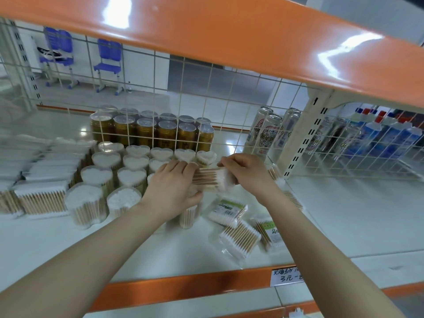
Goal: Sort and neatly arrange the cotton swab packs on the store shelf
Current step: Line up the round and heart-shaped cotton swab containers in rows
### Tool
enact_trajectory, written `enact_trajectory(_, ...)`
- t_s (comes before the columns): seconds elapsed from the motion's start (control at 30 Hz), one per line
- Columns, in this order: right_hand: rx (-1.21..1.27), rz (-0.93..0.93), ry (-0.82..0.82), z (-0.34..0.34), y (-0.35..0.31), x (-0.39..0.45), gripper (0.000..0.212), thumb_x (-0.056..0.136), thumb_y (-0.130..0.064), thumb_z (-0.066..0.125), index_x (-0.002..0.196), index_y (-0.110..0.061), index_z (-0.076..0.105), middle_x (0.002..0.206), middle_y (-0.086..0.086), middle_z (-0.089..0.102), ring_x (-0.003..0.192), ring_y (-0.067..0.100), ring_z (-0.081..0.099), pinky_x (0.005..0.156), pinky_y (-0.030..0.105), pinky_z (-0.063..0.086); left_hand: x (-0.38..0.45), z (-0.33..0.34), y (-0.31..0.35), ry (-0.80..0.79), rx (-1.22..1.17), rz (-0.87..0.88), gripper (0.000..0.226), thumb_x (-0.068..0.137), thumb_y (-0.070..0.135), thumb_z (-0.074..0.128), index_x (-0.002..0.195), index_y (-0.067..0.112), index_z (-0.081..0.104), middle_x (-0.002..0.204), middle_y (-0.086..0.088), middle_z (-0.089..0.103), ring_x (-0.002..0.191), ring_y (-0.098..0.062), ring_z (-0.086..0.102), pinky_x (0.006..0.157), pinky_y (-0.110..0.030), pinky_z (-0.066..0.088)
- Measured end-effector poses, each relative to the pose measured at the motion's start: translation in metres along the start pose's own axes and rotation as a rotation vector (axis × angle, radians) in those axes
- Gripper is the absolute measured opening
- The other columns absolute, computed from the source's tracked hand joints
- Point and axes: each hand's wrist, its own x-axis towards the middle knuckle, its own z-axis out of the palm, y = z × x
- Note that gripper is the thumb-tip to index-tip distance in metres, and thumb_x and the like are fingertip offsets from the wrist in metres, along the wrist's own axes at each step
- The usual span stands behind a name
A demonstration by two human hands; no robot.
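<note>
Clear plastic wraps the flat swab pack (214, 180) that the left hand (174, 187) and the right hand (246, 173) pinch by its two ends, level above the shelf (344, 214), probably to square it before placing, while loose packs (239, 239) wait below the right wrist.

Behind the white wire grid panel (229, 92) we see gold cylindrical canisters with clear lids (146, 130), tall printed drink cans (267, 131) to their right, and two blue plastic chairs (107, 58) on the floor beyond.
</note>
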Motion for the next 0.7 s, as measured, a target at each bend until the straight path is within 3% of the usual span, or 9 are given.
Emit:
enact_trajectory(0.1, 0.065, -0.029, 0.003, 0.000, 0.001, -0.003, 0.025, 0.095, -0.030, 0.048, 0.088, -0.016, 0.068, 0.075, -0.009, 0.062, 0.065, 0.007, 0.058, 0.066, 0.032, 0.053, 0.001, -0.002, 0.003, -0.023, -0.095, -0.057, 0.050, 0.064, 0.036, 0.079, 0.102, 0.007, 0.064, 0.091, -0.008, 0.066, 0.088, -0.030, 0.061, 0.070, -0.034, 0.049)
enact_trajectory(0.2, 0.131, -0.045, -0.016, 0.001, 0.005, -0.003, 0.015, 0.096, -0.025, 0.048, 0.098, -0.024, 0.064, 0.092, -0.007, 0.064, 0.082, 0.016, 0.065, 0.071, 0.034, 0.058, 0.005, -0.002, 0.003, -0.092, -0.152, -0.164, 0.054, 0.080, 0.046, 0.063, 0.122, 0.015, 0.052, 0.115, -0.002, 0.057, 0.109, -0.020, 0.048, 0.082, -0.029, 0.040)
enact_trajectory(0.4, 0.140, -0.045, -0.068, -0.004, 0.012, 0.001, 0.017, 0.090, -0.030, 0.057, 0.105, -0.037, 0.060, 0.098, -0.020, 0.064, 0.090, 0.000, 0.061, 0.085, 0.020, 0.049, 0.009, -0.002, 0.000, -0.199, -0.338, -0.271, 0.047, 0.078, 0.046, 0.066, 0.113, 0.017, 0.056, 0.109, 0.000, 0.062, 0.094, -0.015, 0.056, 0.075, -0.027, 0.049)
enact_trajectory(0.53, 0.160, -0.046, -0.127, -0.006, 0.014, 0.002, 0.033, 0.087, -0.026, 0.062, 0.120, -0.028, 0.058, 0.100, -0.023, 0.063, 0.090, -0.009, 0.060, 0.079, 0.008, 0.046, 0.009, -0.003, -0.001, -0.219, -0.417, -0.305, 0.042, 0.079, 0.043, 0.066, 0.109, 0.016, 0.057, 0.107, 0.000, 0.062, 0.087, -0.013, 0.055, 0.072, -0.027, 0.049)
enact_trajectory(0.7, 0.101, -0.045, -0.050, -0.001, 0.012, 0.006, 0.034, 0.085, -0.027, 0.065, 0.118, -0.021, 0.063, 0.096, -0.020, 0.064, 0.092, -0.003, 0.060, 0.083, 0.013, 0.046, 0.007, -0.002, -0.002, -0.208, -0.487, -0.332, 0.047, 0.079, 0.044, 0.067, 0.115, 0.016, 0.055, 0.106, 0.004, 0.059, 0.089, -0.010, 0.052, 0.073, -0.022, 0.045)
